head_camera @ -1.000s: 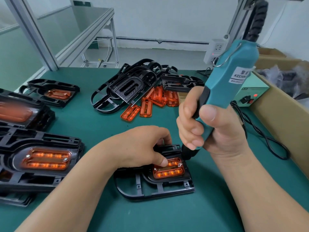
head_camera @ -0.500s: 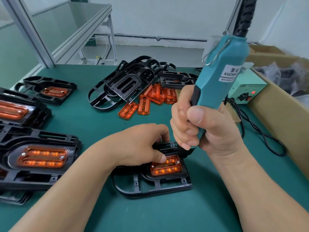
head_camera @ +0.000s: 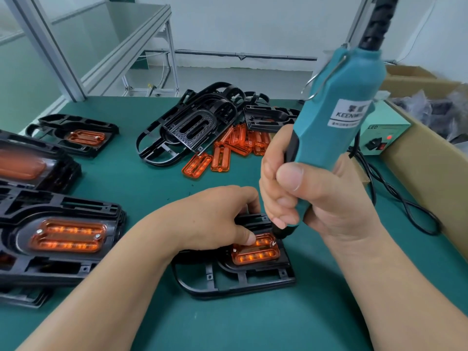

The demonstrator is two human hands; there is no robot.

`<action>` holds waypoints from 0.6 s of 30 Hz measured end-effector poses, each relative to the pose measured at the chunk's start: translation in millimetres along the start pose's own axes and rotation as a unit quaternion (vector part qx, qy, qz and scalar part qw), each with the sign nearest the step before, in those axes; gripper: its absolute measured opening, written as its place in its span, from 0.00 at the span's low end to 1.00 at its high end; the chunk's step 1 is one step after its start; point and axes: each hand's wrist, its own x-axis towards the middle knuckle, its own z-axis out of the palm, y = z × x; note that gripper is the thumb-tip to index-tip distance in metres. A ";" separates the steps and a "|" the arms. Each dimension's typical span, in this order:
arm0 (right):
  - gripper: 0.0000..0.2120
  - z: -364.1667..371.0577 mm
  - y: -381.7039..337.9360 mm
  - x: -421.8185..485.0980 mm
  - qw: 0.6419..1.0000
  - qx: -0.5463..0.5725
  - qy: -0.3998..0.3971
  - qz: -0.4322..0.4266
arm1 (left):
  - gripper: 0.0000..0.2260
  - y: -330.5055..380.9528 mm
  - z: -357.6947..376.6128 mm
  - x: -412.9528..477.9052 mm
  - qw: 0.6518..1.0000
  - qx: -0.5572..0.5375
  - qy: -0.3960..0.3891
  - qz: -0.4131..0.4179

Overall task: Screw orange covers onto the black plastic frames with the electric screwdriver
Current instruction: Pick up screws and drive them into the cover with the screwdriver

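the step in hand looks to be driving the screw (head_camera: 274, 243) at the far right corner of the orange cover (head_camera: 255, 255), which sits in the recess of the black frame (head_camera: 228, 279) lying flat on the green desk (head_camera: 253, 325), near and a little right of centre. the right hand (head_camera: 316, 196) has a closed grip round the teal electric screwdriver (head_camera: 339, 117), fingers and thumb wrapped about its lower body. the tool is tilted, top leaning far and right, dark nose right at that screw; whether the bit is seated in the head i cannot tell. the left hand (head_camera: 215, 219) steadies the work, thumb pressing the cover's far left part and curled fingers hooked over the frame's far edge, so its grip is closed on the frame. a second screw (head_camera: 235, 250) shows at the cover's left end and seems already in, so this cover is likely close to done. the next move calls for the tool brought square to the screw and pushed straight down while the left hand stops the frame turning; a slanted bit could slip and scar the cover. the thumb lies close to the nose and is the main thing in the way. to the left are finished frames (head_camera: 63, 239) in a stack; farther off, a heap of bare frames (head_camera: 192, 122) with loose orange covers (head_camera: 228, 148) just beside it; on the right a power box (head_camera: 382, 135), its black cable (head_camera: 395, 193) trailing over the desk, and a cardboard box (head_camera: 430, 168)
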 end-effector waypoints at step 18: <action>0.23 -6.2 -0.8 2.2 1.000 0.029 0.004 0.006 | 0.18 -2.6 2.4 2.4 1.000 0.005 -0.002 0.002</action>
